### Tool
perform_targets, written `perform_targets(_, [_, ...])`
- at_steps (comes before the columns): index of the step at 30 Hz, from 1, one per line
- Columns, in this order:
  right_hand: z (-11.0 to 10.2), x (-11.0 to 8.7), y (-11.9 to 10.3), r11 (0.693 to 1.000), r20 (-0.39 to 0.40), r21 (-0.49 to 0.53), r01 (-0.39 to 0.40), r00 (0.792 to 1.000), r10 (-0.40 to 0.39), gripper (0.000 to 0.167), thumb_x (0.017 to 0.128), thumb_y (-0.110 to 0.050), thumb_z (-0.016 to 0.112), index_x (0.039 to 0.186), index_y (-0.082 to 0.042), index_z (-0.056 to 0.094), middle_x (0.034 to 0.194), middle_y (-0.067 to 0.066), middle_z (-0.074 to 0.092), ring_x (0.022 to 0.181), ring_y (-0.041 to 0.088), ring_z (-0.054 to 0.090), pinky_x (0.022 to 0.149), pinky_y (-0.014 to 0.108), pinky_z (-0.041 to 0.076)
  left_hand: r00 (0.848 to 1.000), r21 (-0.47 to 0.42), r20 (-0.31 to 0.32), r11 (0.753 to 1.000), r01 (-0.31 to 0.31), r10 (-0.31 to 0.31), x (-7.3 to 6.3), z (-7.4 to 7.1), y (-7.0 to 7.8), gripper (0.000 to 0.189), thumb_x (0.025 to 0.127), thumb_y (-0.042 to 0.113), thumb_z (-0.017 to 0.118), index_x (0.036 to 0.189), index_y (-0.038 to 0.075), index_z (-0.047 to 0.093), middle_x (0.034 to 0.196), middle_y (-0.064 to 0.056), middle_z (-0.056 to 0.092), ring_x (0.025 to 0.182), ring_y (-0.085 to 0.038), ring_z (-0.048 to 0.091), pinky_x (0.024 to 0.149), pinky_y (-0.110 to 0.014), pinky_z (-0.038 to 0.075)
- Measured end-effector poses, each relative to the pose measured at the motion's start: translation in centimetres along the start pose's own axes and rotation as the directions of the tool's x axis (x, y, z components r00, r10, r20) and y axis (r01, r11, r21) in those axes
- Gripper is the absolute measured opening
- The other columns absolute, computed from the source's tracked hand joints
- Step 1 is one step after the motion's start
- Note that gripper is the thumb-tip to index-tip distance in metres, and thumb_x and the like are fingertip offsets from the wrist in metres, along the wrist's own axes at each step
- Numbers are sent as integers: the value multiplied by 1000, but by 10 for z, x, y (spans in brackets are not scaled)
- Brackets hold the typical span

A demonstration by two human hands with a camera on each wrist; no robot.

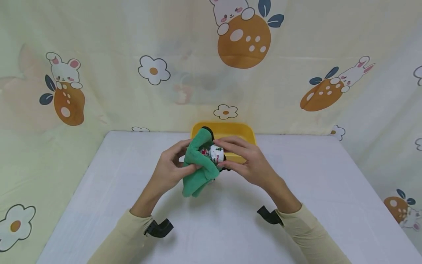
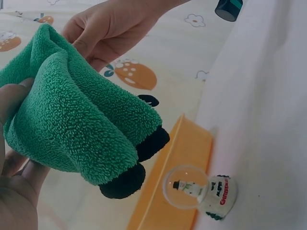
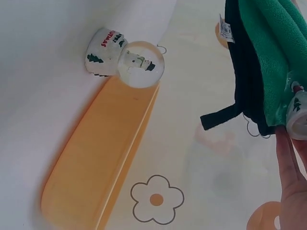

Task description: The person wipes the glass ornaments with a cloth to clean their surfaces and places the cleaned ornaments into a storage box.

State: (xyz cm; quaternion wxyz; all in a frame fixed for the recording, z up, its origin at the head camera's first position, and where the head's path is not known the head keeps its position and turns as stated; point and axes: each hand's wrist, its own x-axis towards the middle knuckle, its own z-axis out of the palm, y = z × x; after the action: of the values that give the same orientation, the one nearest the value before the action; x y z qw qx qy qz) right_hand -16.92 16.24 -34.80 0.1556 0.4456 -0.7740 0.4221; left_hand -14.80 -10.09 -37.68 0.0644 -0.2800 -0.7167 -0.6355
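Note:
Both hands meet over the table around a green terry cloth [image 1: 197, 176] with black edging. My left hand [image 1: 167, 167] grips the cloth, thumb on the near side and fingers behind. The cloth is folded around a small snow globe [image 1: 217, 154] whose white base, printed with red letters and green trees, pokes out to the right. My right hand [image 1: 248, 161] holds that base between thumb and fingers. The cloth hides most of the held globe's dome. A second snow globe [image 2: 221, 197], with a snowman inside, stands upright on the table, seen in both wrist views.
A yellow plastic tray [image 1: 227, 126] sits at the back of the table, just beyond the hands. The white-covered table [image 1: 296, 176] ends at a cream curtain [image 1: 125, 99] printed with rabbits and flowers. Black wrist mounts [image 1: 159, 229] stick out from both sleeves.

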Motion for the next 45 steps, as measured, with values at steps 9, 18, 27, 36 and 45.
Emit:
perform_targets(9, [0, 2, 2, 991, -32, -58, 117, 992, -119, 57, 74, 9, 83, 128, -5, 70, 131, 12, 65, 124, 27, 60, 98, 20, 53, 999, 36, -21, 999, 39, -38, 0, 1, -2, 61, 89, 3, 77, 145, 14, 54, 134, -7, 61, 110, -27, 65, 82, -35, 63])
perform_targets(18, [0, 0, -1, 991, -42, -81, 104, 993, -108, 58, 75, 7, 84, 129, -6, 69, 133, 9, 65, 126, 24, 60, 99, 23, 53, 1000, 60, -16, 998, 27, -26, -1, 3, -4, 60, 90, 5, 77, 145, 16, 54, 133, -5, 61, 109, -25, 65, 80, -35, 63])
perform_targets(27, [2, 1, -2, 999, -40, 18, 46, 998, -45, 62, 73, 1, 87, 132, -2, 66, 130, 10, 67, 120, 24, 65, 92, 30, 58, 999, 91, 7, 995, -37, 37, -3, 2, -3, 61, 88, 1, 78, 144, 14, 54, 132, -5, 61, 109, -23, 65, 80, -34, 63])
perform_targets(36, [3, 1, -4, 996, -16, 57, -61, 998, 62, 59, 80, 0, 83, 136, -3, 63, 128, 10, 67, 107, 20, 70, 88, 33, 61, 995, 77, -3, 993, -94, 95, -2, 3, -3, 63, 86, -3, 78, 143, 11, 55, 131, -7, 61, 111, -23, 64, 78, -36, 64])
perform_targets(45, [2, 1, -7, 985, 8, 0, -174, 985, 174, 40, 91, -8, 75, 130, -2, 67, 116, 7, 72, 95, 15, 70, 82, 25, 61, 993, 114, -20, 987, -114, 117, -2, 3, -3, 64, 84, -4, 80, 141, 9, 56, 133, -7, 61, 110, -23, 64, 78, -34, 63])
